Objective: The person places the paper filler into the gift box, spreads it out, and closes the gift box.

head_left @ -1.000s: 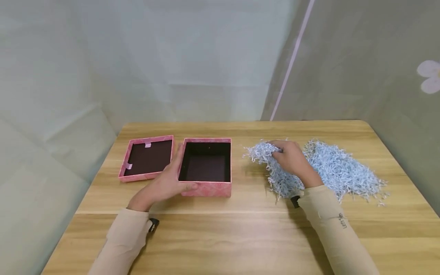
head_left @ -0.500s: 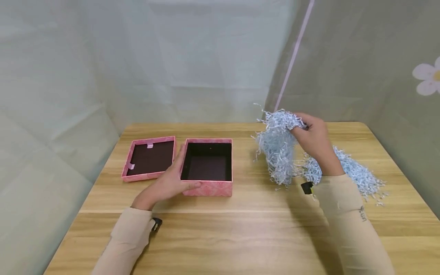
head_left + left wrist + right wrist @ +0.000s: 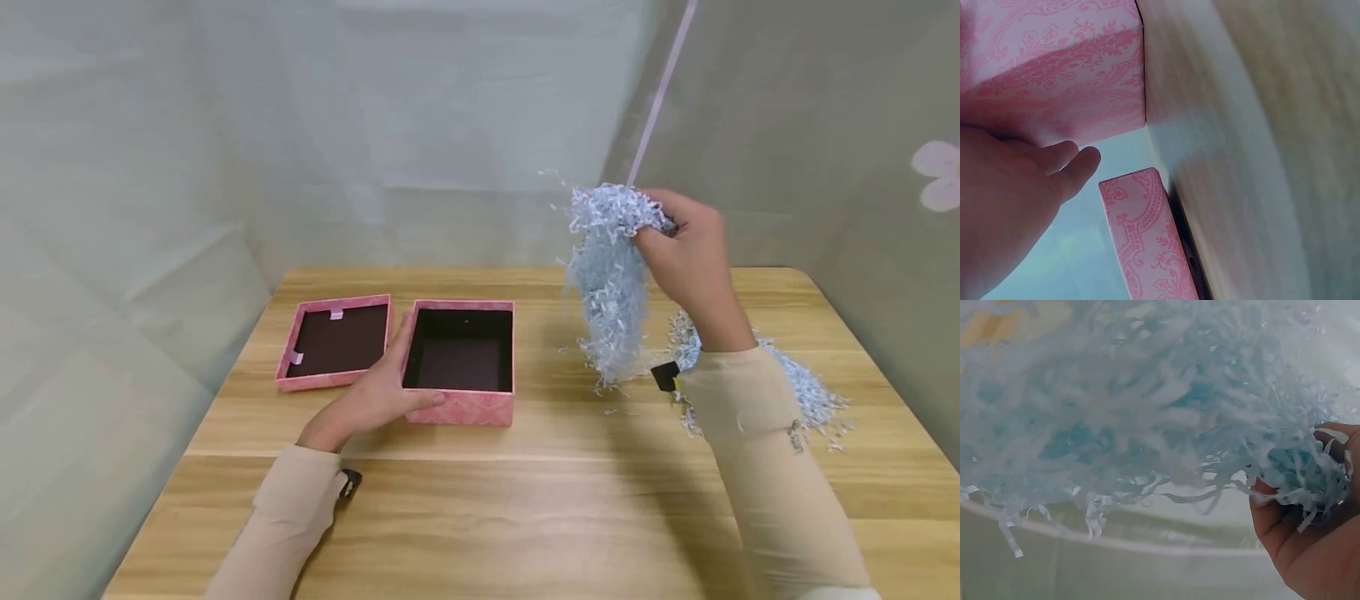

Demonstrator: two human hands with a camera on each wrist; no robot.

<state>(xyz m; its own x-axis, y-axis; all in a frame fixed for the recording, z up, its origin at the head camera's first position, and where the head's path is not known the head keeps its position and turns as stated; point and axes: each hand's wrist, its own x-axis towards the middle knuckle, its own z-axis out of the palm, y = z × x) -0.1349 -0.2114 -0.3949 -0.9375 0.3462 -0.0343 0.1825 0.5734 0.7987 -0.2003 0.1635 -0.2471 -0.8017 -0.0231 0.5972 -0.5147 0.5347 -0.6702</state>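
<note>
In the head view, a pink patterned box (image 3: 461, 408) with a dark interior stands uncovered on the table. My left hand (image 3: 367, 402) rests against its left front corner, thumb along the front wall and fingers stretched along the left side. The left wrist view shows those fingers (image 3: 1082, 170) beside the pink wall. Up in the air, right of the box, my right hand (image 3: 693, 254) grips a big clump of pale blue shredded paper (image 3: 611, 283) that hangs down in a long bundle. Strands poke out between the curled fingers in the right wrist view.
The pink lid (image 3: 337, 342) lies inside-up left of the box. More shredded paper (image 3: 806, 396) is heaped at the right, partly hidden behind the right forearm. Loose shreds dot the wooden table (image 3: 525, 517). A pale curtain (image 3: 465, 125) hangs behind.
My right hand has lifted the clump of shredded paper off the table, up and slightly right, and the heap behind is smaller. The left hand has stayed at the box.
</note>
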